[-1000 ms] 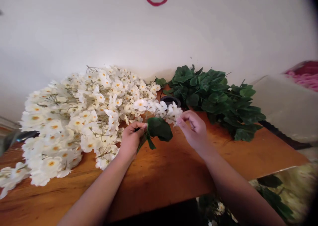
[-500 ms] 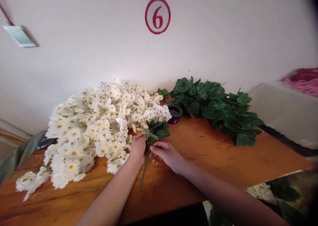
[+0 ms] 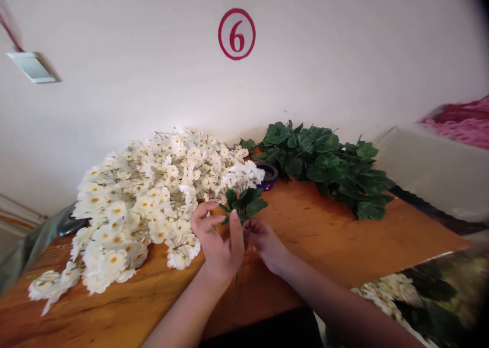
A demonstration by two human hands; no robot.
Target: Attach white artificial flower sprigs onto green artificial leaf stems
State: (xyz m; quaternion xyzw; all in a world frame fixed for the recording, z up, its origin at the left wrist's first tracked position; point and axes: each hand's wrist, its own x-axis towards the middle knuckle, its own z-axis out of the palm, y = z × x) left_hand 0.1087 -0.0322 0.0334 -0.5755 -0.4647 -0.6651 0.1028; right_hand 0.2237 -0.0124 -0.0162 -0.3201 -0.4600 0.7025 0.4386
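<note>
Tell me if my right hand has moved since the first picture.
Yes: judged against the dark round pot, the right hand has moved left and closer to you.

pale, plain wall [image 3: 324, 68] is filling the upper view, its surface showing faint lilac-grey shading. a red circled 6 [image 3: 237, 36] is standing out near the top centre. at upper left, a light-coloured rectangular fixture [image 3: 35, 68] is sitting on the wall, a reddish cord [image 3: 10, 29] running up from it. a few dark specks are dotting the wall right of centre.

below, an orange-brown wooden table [image 3: 313, 225] is stretching across, dark streaks marking its left part. grey-green cloth [image 3: 32, 243] is draping by its left end. beyond the right end, a pale covering [image 3: 431, 169] is bulging, pink material [image 3: 462, 121] showing above it. light is falling softly; the far right edge is darkening.
</note>
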